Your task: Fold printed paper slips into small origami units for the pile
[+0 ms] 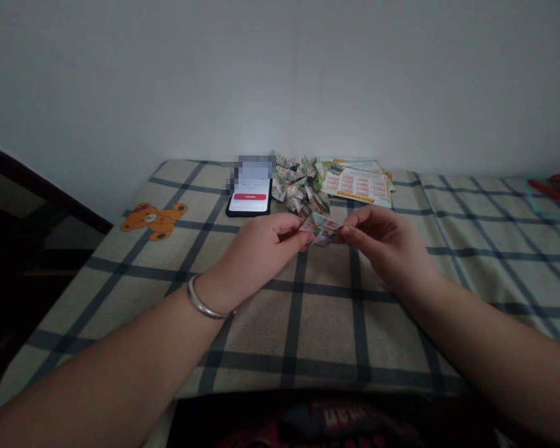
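Observation:
Both of my hands meet over the middle of a checked cloth (326, 323). My left hand (261, 249), with a silver bangle on its wrist, pinches one end of a small folded piece of printed paper (322, 228). My right hand (385, 239) pinches the other end of the same piece. The paper is held just above the cloth. Behind it lies a pile of several similar folded paper pieces (298, 183).
A phone (251, 196) with a lit screen lies at the back, left of the pile. Flat printed sheets (357, 183) lie right of it. A bear figure (154, 219) is printed on the cloth at left. Red and green objects (557, 190) sit at far right. A white wall stands behind.

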A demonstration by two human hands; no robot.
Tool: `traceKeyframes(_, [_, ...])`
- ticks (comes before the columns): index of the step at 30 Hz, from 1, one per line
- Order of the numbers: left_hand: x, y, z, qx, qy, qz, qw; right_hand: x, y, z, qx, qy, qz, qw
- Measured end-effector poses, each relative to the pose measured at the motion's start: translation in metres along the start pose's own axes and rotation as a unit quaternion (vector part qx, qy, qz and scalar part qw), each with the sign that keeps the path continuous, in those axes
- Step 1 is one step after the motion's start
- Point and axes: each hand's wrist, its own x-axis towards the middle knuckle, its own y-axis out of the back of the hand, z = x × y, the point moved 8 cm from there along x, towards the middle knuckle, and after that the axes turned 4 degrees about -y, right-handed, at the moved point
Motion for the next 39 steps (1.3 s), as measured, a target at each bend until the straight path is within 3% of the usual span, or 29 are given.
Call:
traceKeyframes(4, [0.001, 0.002, 0.0, 0.023, -0.006, 0.001, 1.0, 0.005, -0.001, 0.009, -0.013, -0.027, -0.003, 1.0])
traceKeyframes(14, [0.001, 0.003, 0.004, 0.098, -0.04, -0.001, 0.994, 0.008, -0.002, 0.014, -0.111, 0.002, -0.025, 0.994])
traceKeyframes(23, [0.0, -0.001, 0.0, 0.121, -0.035, -0.025, 0.992, 0.001, -0.003, -0.002, -0.284, 0.045, -0.025, 0.957])
traceKeyframes(29, [0.001, 0.005, -0.005, 0.105, 0.01, -0.009, 0.994, 0.003, 0.001, 0.012, -0.217, -0.011, -0.027, 0.976])
traceKeyframes(35, [0.001, 0.01, 0.009, 0.139, -0.031, 0.007, 0.99, 0.008, -0.004, 0.019, -0.108, -0.019, -0.055, 0.992])
traceKeyframes(39, [-0.001, 0.008, 0.015, 0.14, -0.052, -0.002, 0.989, 0.006, -0.005, 0.021, -0.12, -0.005, -0.065, 0.991])
